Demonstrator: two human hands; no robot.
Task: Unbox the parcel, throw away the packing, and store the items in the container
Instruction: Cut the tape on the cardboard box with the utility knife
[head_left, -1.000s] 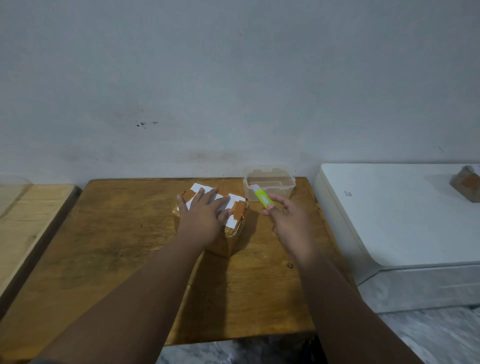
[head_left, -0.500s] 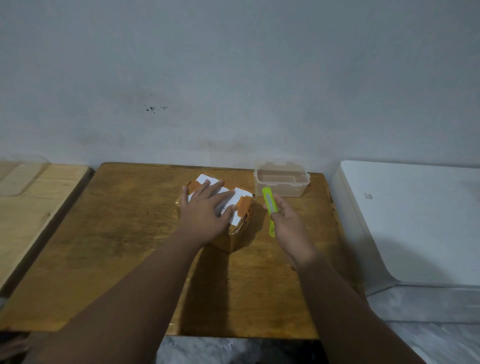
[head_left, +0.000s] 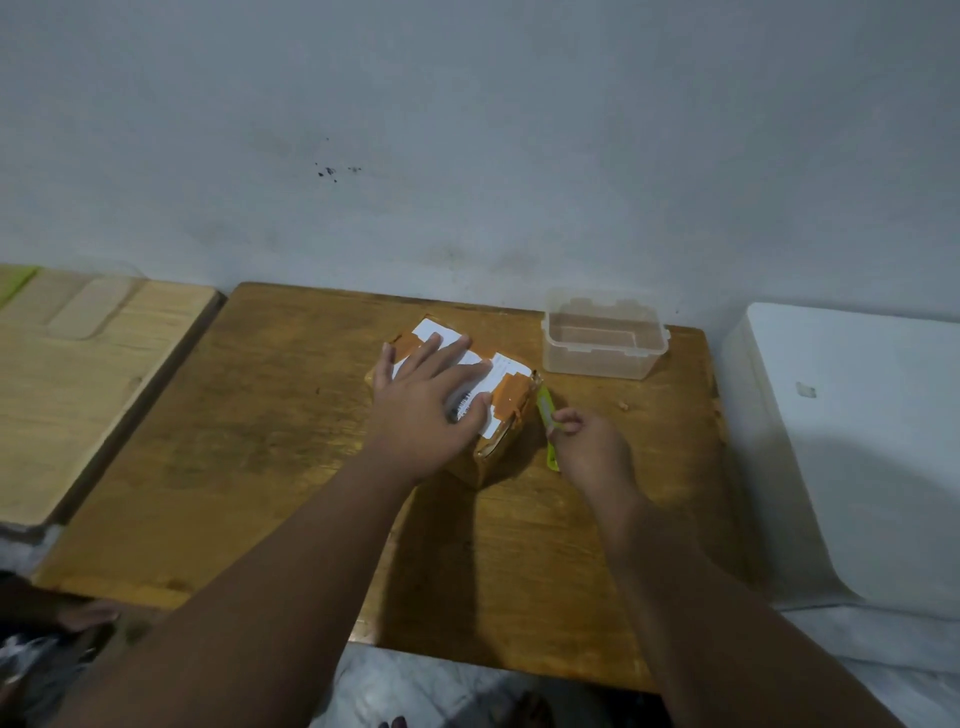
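On my feed the pale grey wall fills the upper half, with a few dark specks on it. Below it stands the brown wooden desk. A white, smooth-topped unit sits along the desk's right edge and a lighter wooden surface along its left.

The parcel, a small brown box with orange tape and a white label on top, sits on the far middle of the desk. The clear plastic container stands lidless just to its right, closer to the wall and apart from it.

Of the two hands, the left hand lies flat on the parcel's top with its fingers straight and spread over the label, pressing down.

The right hand is just right of the parcel, low over the desk. Its fingers are curled round a green box cutter, with the thumb and forefinger pinching its body. The cutter's far end meets the parcel's right top edge by the orange tape. I cannot tell whether a blade is out.

A small orange scrap lies on the desk, right of the cutter.
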